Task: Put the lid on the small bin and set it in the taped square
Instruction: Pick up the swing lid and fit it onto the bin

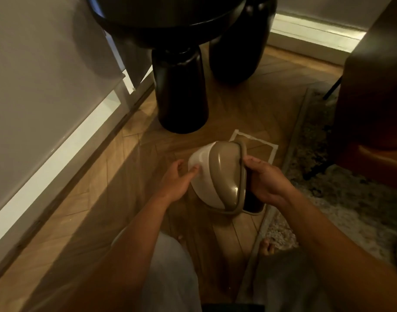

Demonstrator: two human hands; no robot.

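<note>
I hold the small bin (pixel 200 174) tilted on its side just above the wooden floor, its white body pointing left. The taupe lid (pixel 226 174) sits against it, its raised rim turned to the right. My left hand (pixel 176 180) presses fingertips and thumb against the white body. My right hand (pixel 267 180) grips the lid's rim from the right, over a dark area I cannot make out. The taped square (pixel 274 147) of pale tape lies on the floor directly behind and under the bin, partly hidden by it.
A black pedestal table leg (pixel 181 93) stands just beyond the square, a second black leg (pixel 235 52) behind it. A grey wall with white skirting (pixel 64 149) runs along the left. A speckled rug (pixel 341 199) and a dark chair (pixel 373 97) lie to the right. My knees and bare toes (pixel 267 246) are below.
</note>
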